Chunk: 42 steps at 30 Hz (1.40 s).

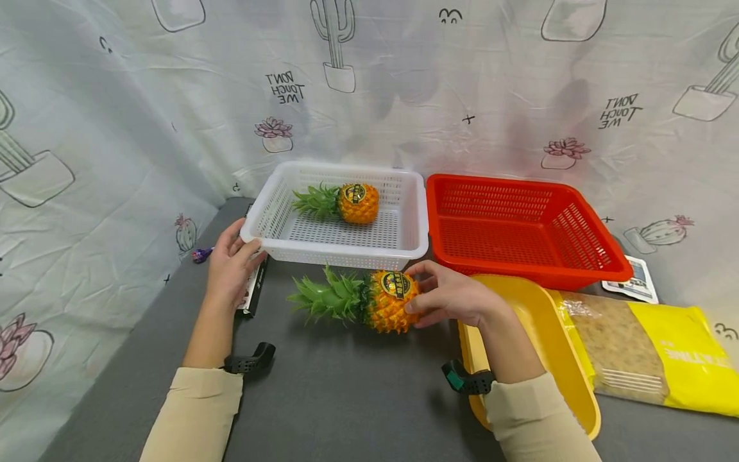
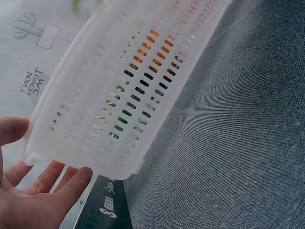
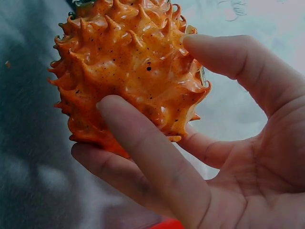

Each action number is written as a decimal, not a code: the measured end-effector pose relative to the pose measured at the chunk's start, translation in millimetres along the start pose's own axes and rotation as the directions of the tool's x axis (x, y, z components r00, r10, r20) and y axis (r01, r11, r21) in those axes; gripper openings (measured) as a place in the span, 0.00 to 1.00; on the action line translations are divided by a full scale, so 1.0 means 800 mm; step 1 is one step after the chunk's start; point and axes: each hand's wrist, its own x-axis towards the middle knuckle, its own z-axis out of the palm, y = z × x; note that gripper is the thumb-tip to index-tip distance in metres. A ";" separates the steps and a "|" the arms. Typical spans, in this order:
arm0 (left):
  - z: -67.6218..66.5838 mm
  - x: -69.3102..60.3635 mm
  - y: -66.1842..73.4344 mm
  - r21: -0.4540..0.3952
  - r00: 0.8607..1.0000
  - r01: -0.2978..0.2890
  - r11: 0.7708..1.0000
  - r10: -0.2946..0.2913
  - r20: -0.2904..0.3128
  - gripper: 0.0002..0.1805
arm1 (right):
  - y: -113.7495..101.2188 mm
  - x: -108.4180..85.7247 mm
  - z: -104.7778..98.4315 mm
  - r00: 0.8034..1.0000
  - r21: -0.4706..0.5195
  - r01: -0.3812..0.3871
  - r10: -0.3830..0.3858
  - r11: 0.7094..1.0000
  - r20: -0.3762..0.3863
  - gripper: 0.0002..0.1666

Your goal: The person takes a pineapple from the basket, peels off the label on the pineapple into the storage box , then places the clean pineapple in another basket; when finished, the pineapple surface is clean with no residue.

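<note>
My right hand (image 1: 453, 295) grips the base end of a small toy-like pineapple (image 1: 392, 301) above the grey table. Its green crown points left and a black-and-gold label faces up. In the right wrist view, my thumb and fingers pinch the spiky orange body (image 3: 128, 71). At the near left corner of the white plastic basket (image 1: 340, 251), my left hand (image 1: 231, 263) holds the rim, thumb on the edge and fingers outside, as the left wrist view also shows. A second pineapple (image 1: 358, 204) lies inside that basket, crown to the left.
A red basket (image 1: 519, 250) stands beside the white one. In front of it are a yellow tray (image 1: 537, 333), partly under my right forearm, and a yellow-labelled bag (image 1: 652, 353). A dark box (image 1: 253, 292) and a purple wrapped item (image 1: 201, 255) lie near my left hand.
</note>
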 end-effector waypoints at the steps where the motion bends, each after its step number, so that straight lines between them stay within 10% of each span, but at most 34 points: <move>1: 0.000 0.000 0.000 -0.010 1.000 -0.003 1.000 0.003 0.000 0.39 | 0.001 0.002 -0.001 1.000 -0.003 -0.005 0.005 1.000 0.001 0.42; 10: 0.001 -0.005 0.011 0.124 0.999 0.031 0.992 -0.029 -0.022 0.39 | 0.009 0.011 0.005 0.999 -0.014 -0.040 0.040 0.999 -0.013 0.43; 15: 0.015 -0.015 0.034 0.386 0.996 0.019 0.922 0.017 -0.090 0.37 | 0.013 0.013 0.004 0.999 -0.011 -0.051 0.051 0.999 -0.017 0.43; 19: 0.033 -0.034 0.056 0.460 0.988 -0.067 0.885 0.124 -0.095 0.36 | 0.015 0.015 0.004 0.999 -0.005 -0.051 0.051 0.999 -0.007 0.42; 22: 0.052 -0.051 0.068 0.467 0.973 -0.212 0.858 0.230 0.019 0.33 | 0.016 0.015 0.004 0.999 -0.005 -0.054 0.054 0.999 -0.001 0.42; 26: 0.079 -0.070 0.070 0.430 0.917 -0.390 0.814 0.304 0.257 0.27 | 0.013 0.013 0.002 0.998 -0.014 -0.063 0.063 0.998 0.003 0.42; 30: 0.105 -0.084 0.061 0.457 0.851 -0.467 0.757 0.245 0.464 0.27 | 0.012 0.012 0.001 0.997 -0.032 -0.070 0.071 0.997 0.006 0.42; 37: 0.130 -0.104 0.046 0.557 0.682 -0.624 0.549 0.033 0.731 0.33 | 0.010 0.012 0.001 0.997 -0.087 -0.070 0.071 0.994 0.010 0.43; 42: 0.145 -0.115 0.037 0.604 0.662 -0.656 0.452 -0.039 0.748 0.33 | 0.007 0.009 0.003 0.998 -0.147 -0.069 0.069 0.987 -0.007 0.41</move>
